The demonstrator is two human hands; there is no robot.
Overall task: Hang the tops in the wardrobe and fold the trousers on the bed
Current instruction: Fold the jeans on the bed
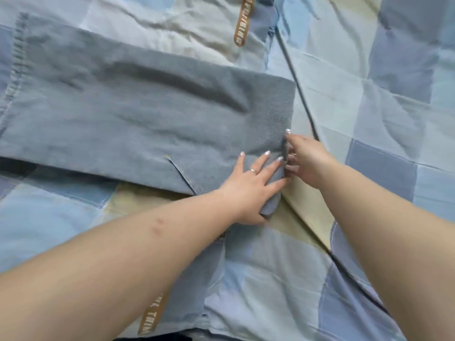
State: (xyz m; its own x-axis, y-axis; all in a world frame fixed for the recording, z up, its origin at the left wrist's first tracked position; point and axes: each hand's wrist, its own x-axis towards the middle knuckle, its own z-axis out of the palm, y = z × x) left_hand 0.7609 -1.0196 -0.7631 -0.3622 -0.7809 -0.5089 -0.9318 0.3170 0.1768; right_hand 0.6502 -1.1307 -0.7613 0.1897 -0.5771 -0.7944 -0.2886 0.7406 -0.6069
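Observation:
Blue-grey denim trousers lie flat across the bed, stretching from the left edge to the middle. My left hand rests on the trousers' near right corner with fingers spread and straight, the thumb tucked under the folded edge. My right hand is at the right edge of the same corner, its fingers curled and pinching the cloth edge.
The bed is covered by a patchwork quilt of blue, pale green and cream squares, with a dark seam running diagonally. A brown lettered strip lies at the top and another brown lettered strip near the bottom.

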